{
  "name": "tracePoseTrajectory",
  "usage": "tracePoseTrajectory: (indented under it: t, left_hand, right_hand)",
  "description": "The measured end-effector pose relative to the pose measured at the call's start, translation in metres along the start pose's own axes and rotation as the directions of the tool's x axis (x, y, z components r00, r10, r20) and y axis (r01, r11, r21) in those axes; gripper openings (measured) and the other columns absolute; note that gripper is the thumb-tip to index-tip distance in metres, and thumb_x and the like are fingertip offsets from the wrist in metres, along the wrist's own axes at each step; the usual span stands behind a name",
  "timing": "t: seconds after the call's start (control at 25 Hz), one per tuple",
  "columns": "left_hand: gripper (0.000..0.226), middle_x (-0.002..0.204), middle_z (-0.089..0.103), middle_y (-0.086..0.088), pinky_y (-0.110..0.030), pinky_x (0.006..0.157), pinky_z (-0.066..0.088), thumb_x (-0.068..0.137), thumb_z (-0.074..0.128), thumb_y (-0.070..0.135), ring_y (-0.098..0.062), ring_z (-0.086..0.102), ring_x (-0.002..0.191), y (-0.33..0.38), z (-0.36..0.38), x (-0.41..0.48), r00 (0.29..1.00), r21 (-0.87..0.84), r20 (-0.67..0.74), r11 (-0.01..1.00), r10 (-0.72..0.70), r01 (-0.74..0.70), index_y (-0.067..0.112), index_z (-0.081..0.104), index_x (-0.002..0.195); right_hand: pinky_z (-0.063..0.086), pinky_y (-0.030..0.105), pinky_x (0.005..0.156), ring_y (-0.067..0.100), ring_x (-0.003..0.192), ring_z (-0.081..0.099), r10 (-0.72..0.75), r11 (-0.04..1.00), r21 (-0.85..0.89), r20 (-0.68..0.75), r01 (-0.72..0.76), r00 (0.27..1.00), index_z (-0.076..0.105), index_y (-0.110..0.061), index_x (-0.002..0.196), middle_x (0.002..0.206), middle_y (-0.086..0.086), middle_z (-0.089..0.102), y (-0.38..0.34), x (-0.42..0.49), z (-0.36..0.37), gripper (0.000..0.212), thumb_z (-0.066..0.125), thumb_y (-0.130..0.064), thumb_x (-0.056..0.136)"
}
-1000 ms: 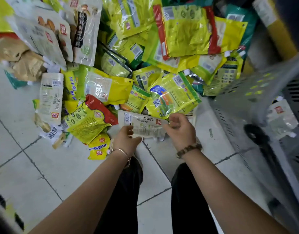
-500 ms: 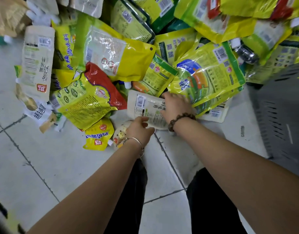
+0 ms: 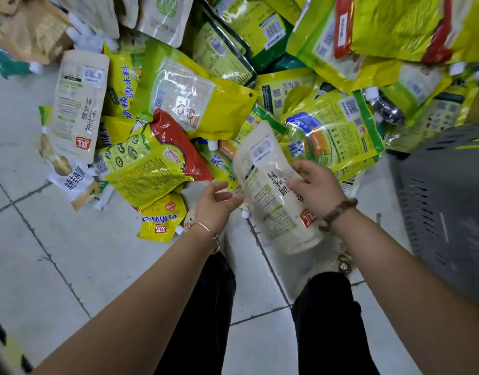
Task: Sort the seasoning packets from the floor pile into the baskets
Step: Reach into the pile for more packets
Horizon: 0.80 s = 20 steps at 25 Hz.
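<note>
My right hand (image 3: 315,188) grips a cream-white seasoning pouch (image 3: 270,198) with a red logo, lifted off the floor and hanging upright in front of my knees. Just left of the pouch hovers my left hand (image 3: 215,205), fingers relaxed and holding nothing; its fingertips reach the pouch's left edge. Behind both hands spreads the floor pile of seasoning packets (image 3: 195,101), mostly yellow and green, with a red-topped yellow bag (image 3: 151,161) near its front. A grey slotted basket (image 3: 446,201) stands at the right edge.
Pale floor tiles (image 3: 70,261) stretch out to the left and in front. A similar white pouch (image 3: 76,104) lies at the pile's left side, and a small yellow packet (image 3: 162,217) lies by my left wrist. My dark trouser legs fill the bottom centre.
The white pouch was lying flat at the pile's edge under both hands; my right hand has now lifted it upright, and my left hand has let go of it.
</note>
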<state>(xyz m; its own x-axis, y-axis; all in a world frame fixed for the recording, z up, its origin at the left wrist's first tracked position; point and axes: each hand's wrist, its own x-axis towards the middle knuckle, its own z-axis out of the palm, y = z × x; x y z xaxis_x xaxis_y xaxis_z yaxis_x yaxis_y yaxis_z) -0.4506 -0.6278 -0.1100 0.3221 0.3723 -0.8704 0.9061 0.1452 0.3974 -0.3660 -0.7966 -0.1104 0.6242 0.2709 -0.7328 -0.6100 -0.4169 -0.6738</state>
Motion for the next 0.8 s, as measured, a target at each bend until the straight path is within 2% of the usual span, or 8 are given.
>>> tracePoseTrajectory:
  t: [0.16,0.24,0.32,0.44,0.56,0.64,0.72,0.8]
  left_hand:
    - [0.052,0.101,0.068,-0.004,-0.030,0.074,0.049,0.071,0.070,0.035,-0.019,0.064,0.092,0.017,0.013,-0.003,0.932,-0.297,0.333,0.921,-0.146,0.251,0.014,0.057,0.116]
    - [0.047,0.093,0.072,-0.007,-0.032,0.071,0.055,0.066,0.070,0.030,-0.020,0.069,0.082,0.022,0.021,-0.004,0.895,-0.457,0.438,0.836,-0.086,0.304,0.009,0.063,0.108]
    - [0.036,0.089,0.072,-0.009,-0.035,0.068,0.057,0.069,0.068,0.020,-0.022,0.070,0.077,0.024,0.028,-0.002,0.913,-0.562,0.409,0.785,-0.011,0.262,0.008,0.063,0.103]
    - [0.022,0.090,0.071,-0.011,-0.040,0.076,0.056,0.080,0.064,0.005,-0.024,0.068,0.076,0.027,0.028,0.007,0.974,-0.581,0.224,0.804,0.005,0.130,0.009,0.064,0.101]
    - [0.022,0.084,0.072,-0.010,-0.035,0.064,0.057,0.083,0.061,-0.001,-0.023,0.069,0.070,0.027,0.023,0.013,0.990,-0.539,0.140,0.838,-0.015,0.089,0.007,0.063,0.103]
    - [0.019,0.076,0.073,-0.005,-0.031,0.055,0.056,0.083,0.060,-0.003,-0.020,0.070,0.065,0.025,0.020,0.016,0.993,-0.546,0.113,0.833,-0.032,0.089,0.008,0.063,0.097]
    - [0.019,0.071,0.073,-0.003,-0.029,0.050,0.055,0.083,0.060,-0.003,-0.019,0.070,0.061,0.024,0.018,0.018,0.994,-0.576,0.094,0.811,-0.063,0.106,0.009,0.062,0.096]
    - [0.021,0.071,0.073,-0.004,-0.029,0.049,0.054,0.083,0.060,-0.003,-0.019,0.070,0.060,0.023,0.016,0.019,0.991,-0.604,0.097,0.786,-0.093,0.133,0.007,0.061,0.101]
  right_hand:
    - [0.058,0.032,0.069,0.014,0.073,0.069,0.126,0.775,0.618,0.059,-0.135,0.990,0.063,-0.015,0.094,0.081,0.000,0.073,-0.011,-0.021,-0.013,0.027,0.060,0.002,0.073]
    - [0.058,0.035,0.075,0.019,0.079,0.069,0.141,0.666,0.727,0.094,-0.165,0.986,0.061,-0.009,0.101,0.086,0.006,0.073,-0.012,-0.022,-0.014,0.033,0.059,-0.003,0.069]
    - [0.058,0.034,0.073,0.018,0.077,0.069,0.145,0.682,0.714,0.078,-0.156,0.986,0.063,-0.010,0.098,0.084,0.005,0.073,-0.015,-0.017,-0.017,0.030,0.060,-0.002,0.070]
    - [0.056,0.040,0.077,0.017,0.073,0.068,0.196,0.910,0.392,-0.125,-0.133,0.973,0.064,-0.017,0.085,0.082,0.004,0.072,-0.018,0.004,-0.032,0.020,0.063,0.002,0.079]
    - [0.050,0.036,0.087,0.020,0.098,0.063,-0.046,0.975,-0.221,-0.298,-0.021,0.953,0.061,-0.018,0.097,0.106,0.005,0.066,-0.023,0.039,-0.046,0.016,0.066,-0.011,0.083]
    - [0.043,0.033,0.091,0.022,0.115,0.052,-0.229,0.765,-0.638,-0.140,0.089,0.963,0.053,-0.018,0.123,0.127,0.006,0.056,-0.031,0.067,-0.050,0.044,0.069,-0.020,0.082]
    - [0.034,0.041,0.102,0.027,0.133,0.033,-0.179,0.377,-0.910,0.112,0.173,0.977,0.034,-0.021,0.140,0.145,0.009,0.036,-0.037,0.092,-0.053,0.073,0.071,-0.029,0.079]
    - [0.021,0.046,0.111,0.027,0.141,0.015,-0.051,0.062,-0.971,0.229,0.232,0.972,0.017,-0.023,0.146,0.154,0.007,0.018,-0.034,0.107,-0.055,0.093,0.074,-0.037,0.074]
